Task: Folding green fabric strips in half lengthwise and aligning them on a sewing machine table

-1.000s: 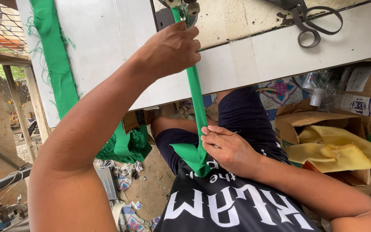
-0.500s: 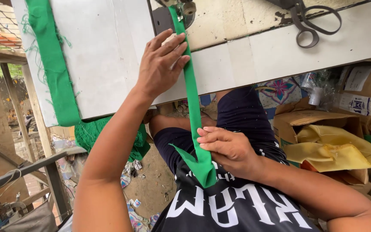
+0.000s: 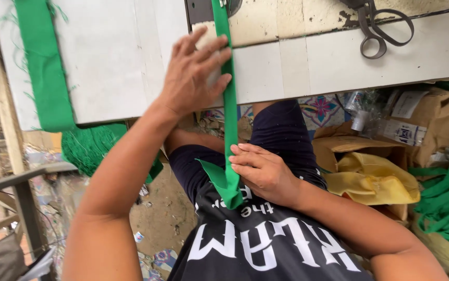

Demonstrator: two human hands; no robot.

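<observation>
My left hand [image 3: 196, 73] lies flat, fingers spread, on the worn white table [image 3: 287, 67] against the green strip [image 3: 229, 104]. My right hand [image 3: 263, 171] pinches that strip at my lap. Scissors [image 3: 375, 26] lie near cluttered cardboard [image 3: 360, 145].

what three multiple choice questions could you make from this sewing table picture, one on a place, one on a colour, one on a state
1. Where do the scissors lie?
A. on the white table top, at the right
B. in the lap
C. on the ground

2. What colour is the fabric strip running from the table edge down to the lap?
A. yellow
B. green
C. blue

3. How is the left hand placed?
A. clenched in a fist
B. lifted away from the table
C. fingers spread flat on the table, fingertips on the strip

Answers:
1 A, the scissors rest on the table top near its right end.
2 B, the strip is bright green along its whole length.
3 C, the left hand's fingers are open and pressed down, while the right hand holds the strip's lower end at the lap.
</observation>
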